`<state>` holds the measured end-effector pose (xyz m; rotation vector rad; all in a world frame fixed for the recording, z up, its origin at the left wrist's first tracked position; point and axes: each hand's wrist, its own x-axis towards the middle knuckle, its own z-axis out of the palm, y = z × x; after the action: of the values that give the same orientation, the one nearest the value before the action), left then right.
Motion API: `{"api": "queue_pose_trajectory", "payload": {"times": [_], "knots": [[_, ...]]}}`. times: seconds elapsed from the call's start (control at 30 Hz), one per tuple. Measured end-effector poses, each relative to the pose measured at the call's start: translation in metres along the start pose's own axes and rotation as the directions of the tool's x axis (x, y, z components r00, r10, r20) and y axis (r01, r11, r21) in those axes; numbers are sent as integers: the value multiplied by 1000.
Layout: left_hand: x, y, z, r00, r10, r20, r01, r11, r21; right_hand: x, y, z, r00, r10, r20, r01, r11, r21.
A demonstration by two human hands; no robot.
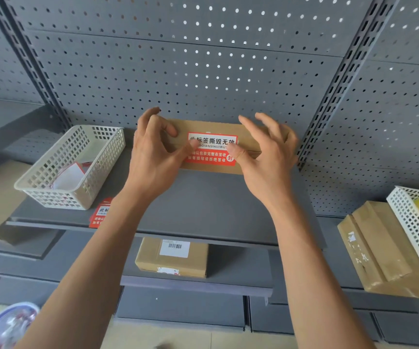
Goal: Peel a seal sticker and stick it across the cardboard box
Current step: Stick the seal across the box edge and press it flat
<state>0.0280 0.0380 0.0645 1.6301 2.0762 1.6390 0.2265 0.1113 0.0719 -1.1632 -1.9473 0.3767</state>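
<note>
Red seal sticker [212, 149] lies across the cardboard box [248, 129] on the grey shelf [203, 202] — left hand [153, 157] and right hand [264, 157] both spread, thumbs pressing its ends.

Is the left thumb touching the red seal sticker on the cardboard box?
Touching. The head view shows the left hand with its thumb tip pressed on the left edge of the seal sticker, which lies across the cardboard box.
</note>
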Motion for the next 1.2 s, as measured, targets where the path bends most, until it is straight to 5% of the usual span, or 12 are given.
{"api": "queue_pose_trajectory", "payload": {"times": [0.4,0.57,0.73,1.2], "knots": [[1,-3,-7,996,-34,87,37,999,-31,1,-1,-4,998,32,50,-33,999,27],[-1,15,3,987,-156,-48,156,988,-7,-1,-11,1,994,106,-37,-102,990,100],[-2,27,15,971,-158,-177,182,974,132,-1,-25,16,973,139,-184,-157,984,-84],[2,6,1,995,-97,-3,97,995,28,2,-13,5,991,125,-46,-122,991,60]]}}
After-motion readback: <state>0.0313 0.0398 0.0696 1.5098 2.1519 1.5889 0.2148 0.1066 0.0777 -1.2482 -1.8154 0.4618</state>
